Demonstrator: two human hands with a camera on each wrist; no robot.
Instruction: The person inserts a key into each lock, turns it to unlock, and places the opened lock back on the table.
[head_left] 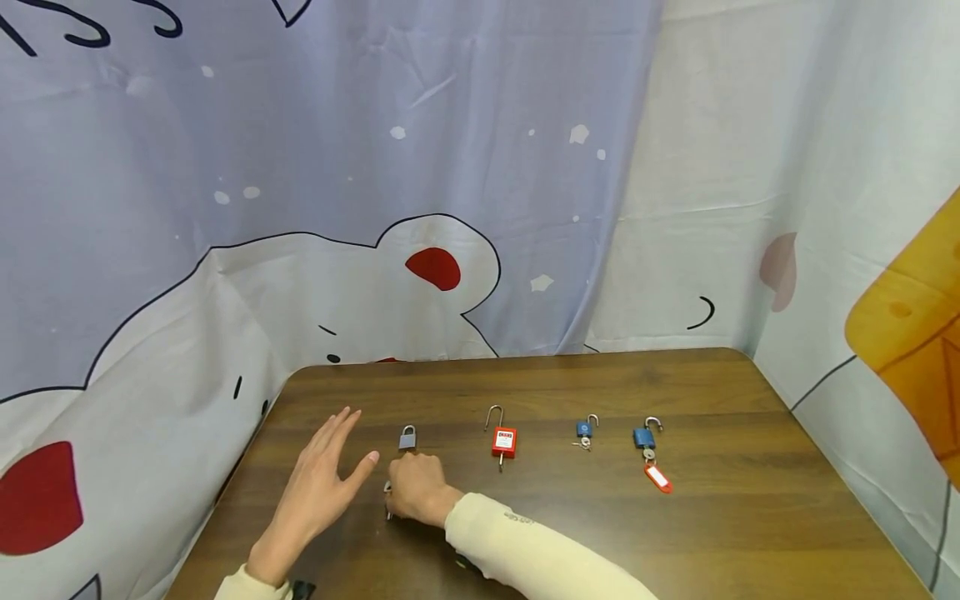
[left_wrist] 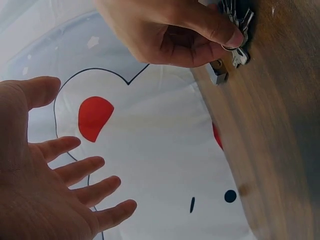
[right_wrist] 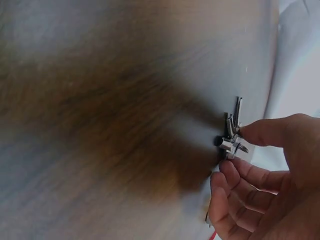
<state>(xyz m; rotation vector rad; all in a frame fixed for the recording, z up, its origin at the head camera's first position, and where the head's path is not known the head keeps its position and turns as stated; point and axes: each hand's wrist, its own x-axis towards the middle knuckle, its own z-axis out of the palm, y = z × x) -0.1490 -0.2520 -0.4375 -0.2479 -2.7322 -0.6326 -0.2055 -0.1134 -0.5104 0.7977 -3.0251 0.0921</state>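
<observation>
My right hand (head_left: 422, 489) is low over the left part of the table, its thumb and fingers pinching a bunch of small silver keys (left_wrist: 240, 56). In the right wrist view the keys (right_wrist: 231, 145) fan out from the fingertips, close to the wood. Just beyond this hand lies a grey padlock (head_left: 407, 440) with its shackle closed; part of its body (left_wrist: 217, 74) shows below the hand in the left wrist view. The left hand (head_left: 318, 483) hovers left of the right one, palm turned inward, fingers straight and spread, holding nothing.
Right of the hands lies a red padlock (head_left: 504, 442) with a raised shackle and a key in it. Farther right are two blue padlocks, a small one (head_left: 583, 429) and a larger one (head_left: 643, 438) with a red key tag (head_left: 657, 477). Printed curtain (head_left: 450, 167) hangs behind the brown table (head_left: 675, 533).
</observation>
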